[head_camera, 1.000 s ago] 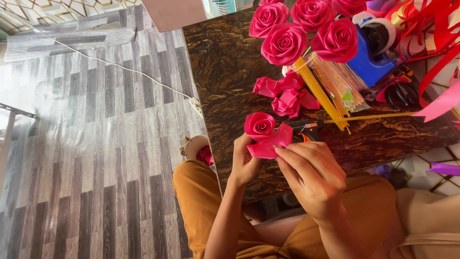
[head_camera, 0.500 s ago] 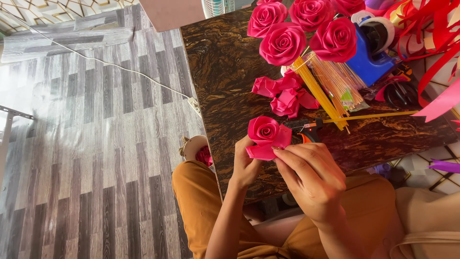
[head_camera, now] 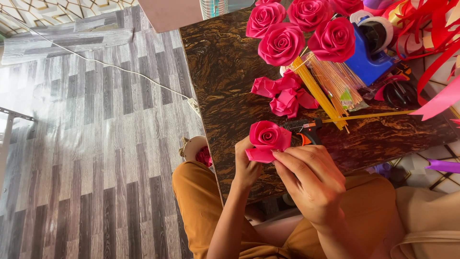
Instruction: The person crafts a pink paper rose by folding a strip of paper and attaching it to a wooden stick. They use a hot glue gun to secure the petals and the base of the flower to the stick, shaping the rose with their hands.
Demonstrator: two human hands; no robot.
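Note:
A small pink ribbon rose [head_camera: 266, 136] is held just above the near edge of a dark marbled table [head_camera: 225, 81]. My left hand [head_camera: 247, 165] grips it from below, fingers closed around its base. My right hand [head_camera: 309, 180] pinches the rose's loose outer ribbon fold at its lower right. Directly behind the rose a black glue gun [head_camera: 303, 128] with an orange trigger lies on the table. Further back sits a loose pile of folded pink ribbon pieces [head_camera: 283, 95].
Several finished pink roses [head_camera: 297, 29] on yellow sticks [head_camera: 318, 91] lie at the table's far side, next to a blue tape dispenser [head_camera: 369, 57] and red ribbon strips [head_camera: 431, 38]. A white cable [head_camera: 110, 64] runs across the grey wood floor. A small basket [head_camera: 196, 148] sits by my knee.
Both hands have turned the rose a little and lifted it slightly; the loose ribbon fold now lies lower, under the bloom. Everything on the table stays put.

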